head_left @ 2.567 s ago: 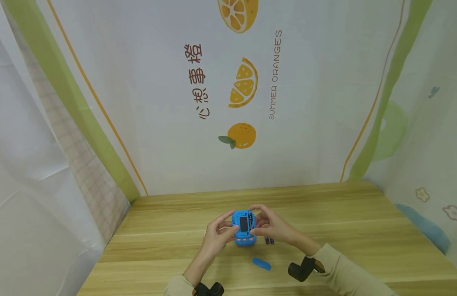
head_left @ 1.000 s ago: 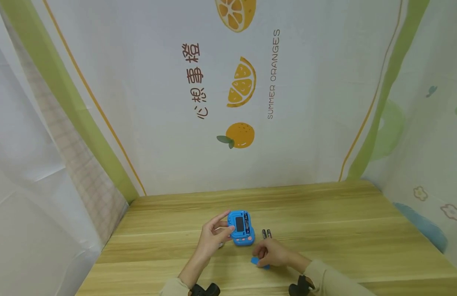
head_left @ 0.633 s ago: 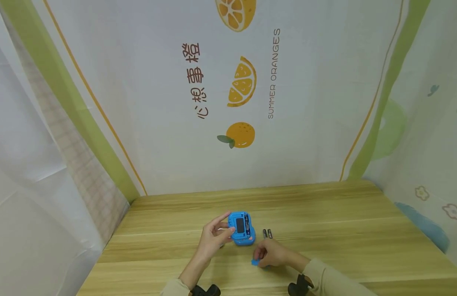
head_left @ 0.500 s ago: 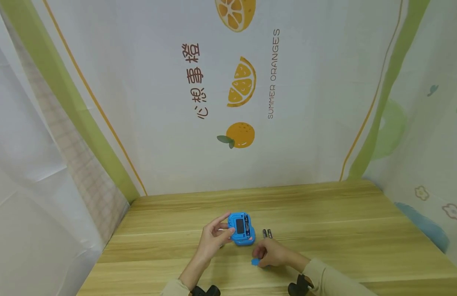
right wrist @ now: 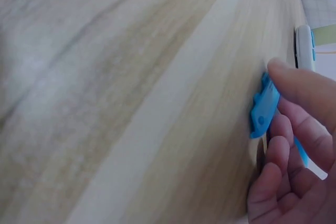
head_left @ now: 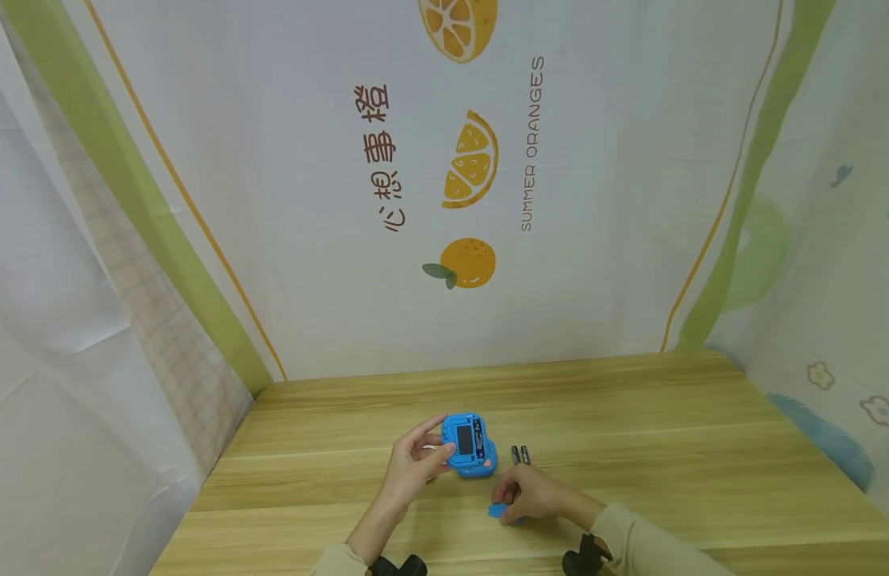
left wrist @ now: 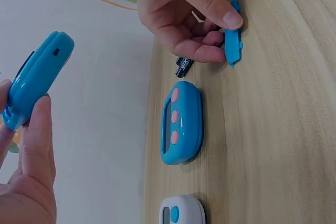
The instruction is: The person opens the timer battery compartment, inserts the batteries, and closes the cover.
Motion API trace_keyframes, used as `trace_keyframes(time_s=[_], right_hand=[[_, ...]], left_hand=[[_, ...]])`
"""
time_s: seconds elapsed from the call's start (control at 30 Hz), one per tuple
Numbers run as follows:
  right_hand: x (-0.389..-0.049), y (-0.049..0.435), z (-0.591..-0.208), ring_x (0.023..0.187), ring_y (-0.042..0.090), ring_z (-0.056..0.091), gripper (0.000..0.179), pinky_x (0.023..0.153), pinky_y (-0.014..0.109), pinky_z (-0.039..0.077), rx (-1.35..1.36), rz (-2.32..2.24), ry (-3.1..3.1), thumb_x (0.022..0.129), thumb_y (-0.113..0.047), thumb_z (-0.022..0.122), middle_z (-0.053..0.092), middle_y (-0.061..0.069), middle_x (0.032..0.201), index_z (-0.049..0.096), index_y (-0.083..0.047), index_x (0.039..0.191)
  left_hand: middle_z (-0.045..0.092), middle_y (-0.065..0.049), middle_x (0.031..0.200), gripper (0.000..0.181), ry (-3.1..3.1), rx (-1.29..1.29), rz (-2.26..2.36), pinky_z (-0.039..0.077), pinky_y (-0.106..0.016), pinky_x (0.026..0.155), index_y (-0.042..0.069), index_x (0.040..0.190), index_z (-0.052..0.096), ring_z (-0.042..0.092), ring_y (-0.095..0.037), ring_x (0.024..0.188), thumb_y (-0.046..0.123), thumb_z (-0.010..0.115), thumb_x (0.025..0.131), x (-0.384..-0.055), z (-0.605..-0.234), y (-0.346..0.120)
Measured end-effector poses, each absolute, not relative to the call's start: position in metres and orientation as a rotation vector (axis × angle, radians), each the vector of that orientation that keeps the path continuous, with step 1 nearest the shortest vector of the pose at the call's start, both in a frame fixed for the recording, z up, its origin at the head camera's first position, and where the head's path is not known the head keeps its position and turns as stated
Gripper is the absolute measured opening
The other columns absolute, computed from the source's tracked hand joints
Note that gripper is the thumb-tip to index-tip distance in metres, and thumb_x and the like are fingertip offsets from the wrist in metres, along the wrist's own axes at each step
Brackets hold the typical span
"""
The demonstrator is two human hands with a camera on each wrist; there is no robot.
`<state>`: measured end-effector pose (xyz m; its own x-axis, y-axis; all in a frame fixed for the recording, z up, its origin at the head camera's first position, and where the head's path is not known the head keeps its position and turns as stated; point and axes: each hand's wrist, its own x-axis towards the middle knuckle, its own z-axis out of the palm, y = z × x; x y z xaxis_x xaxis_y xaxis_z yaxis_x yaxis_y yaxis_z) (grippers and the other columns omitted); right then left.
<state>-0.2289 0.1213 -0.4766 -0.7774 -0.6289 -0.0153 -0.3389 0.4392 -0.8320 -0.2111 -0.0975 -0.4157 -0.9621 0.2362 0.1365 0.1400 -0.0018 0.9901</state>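
My left hand (head_left: 410, 468) holds a small blue electronic device (head_left: 459, 438) above the table, thumb on its back and fingers behind. Its back faces up, showing a dark rectangle and an uncovered battery slot with a battery (head_left: 478, 438) in it. My right hand (head_left: 536, 494) pinches a blue battery cover (right wrist: 265, 106) between thumb and fingers, low at the tabletop. Part of the cover is hidden under the fingers in the head view. Just beyond that hand lie two dark batteries (head_left: 520, 455), side by side.
A second blue device (left wrist: 181, 124) with pink buttons lies on the wooden table (head_left: 307, 480), partly behind the held one in the head view. Beside it sits a white device (left wrist: 184, 211) with a blue button. A printed curtain (head_left: 307, 304) hangs along the table's back edge.
My right hand has left the held device, come down to the table and taken hold of the battery cover. My left hand keeps its grip, the device shifted slightly left.
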Motion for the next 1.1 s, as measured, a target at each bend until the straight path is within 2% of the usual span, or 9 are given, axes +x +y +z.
trace_keyframes(time_s=[0.43,0.63,0.83,1.1], right_hand=[[-0.227,0.120,-0.476,0.063,0.004,0.046,0.013,0.057,0.017,0.042,-0.825,-1.227,2.414,0.067,-0.001,0.073,0.054,-0.004,0.069,0.063,-0.004,0.075],[-0.231,0.126,-0.477,0.066,0.005,0.048,0.013,0.060,0.018,0.044,-0.949,-1.260,2.335,0.068,-0.008,0.074,0.054,-0.008,0.071,0.063,-0.006,0.075],[-0.231,0.127,-0.477,0.066,0.007,0.050,0.018,0.061,0.019,0.045,-0.852,-1.284,2.316,0.064,0.000,0.073,0.055,-0.003,0.072,0.059,-0.002,0.075],[-0.230,0.133,-0.478,0.068,0.008,0.049,0.015,0.060,0.018,0.044,-0.819,-1.315,2.311,0.073,0.001,0.066,0.054,0.001,0.076,0.056,-0.001,0.083]], left_hand=[[0.054,-0.009,0.092,0.051,2.175,0.420,2.136,0.054,-0.030,0.067,0.004,0.131,0.041,0.059,-0.012,0.074,0.011,0.061,0.084,-0.212,-0.418,-0.098],[0.054,-0.008,0.091,0.051,2.179,0.417,2.131,0.054,-0.030,0.066,0.005,0.131,0.041,0.059,-0.012,0.074,0.011,0.061,0.084,-0.213,-0.419,-0.098],[0.053,-0.008,0.092,0.051,2.172,0.411,2.129,0.054,-0.030,0.067,0.005,0.132,0.041,0.059,-0.012,0.073,0.010,0.060,0.084,-0.214,-0.420,-0.099],[0.053,-0.009,0.092,0.051,2.182,0.399,2.126,0.054,-0.030,0.067,0.005,0.131,0.042,0.058,-0.013,0.074,0.011,0.061,0.084,-0.212,-0.418,-0.099]])
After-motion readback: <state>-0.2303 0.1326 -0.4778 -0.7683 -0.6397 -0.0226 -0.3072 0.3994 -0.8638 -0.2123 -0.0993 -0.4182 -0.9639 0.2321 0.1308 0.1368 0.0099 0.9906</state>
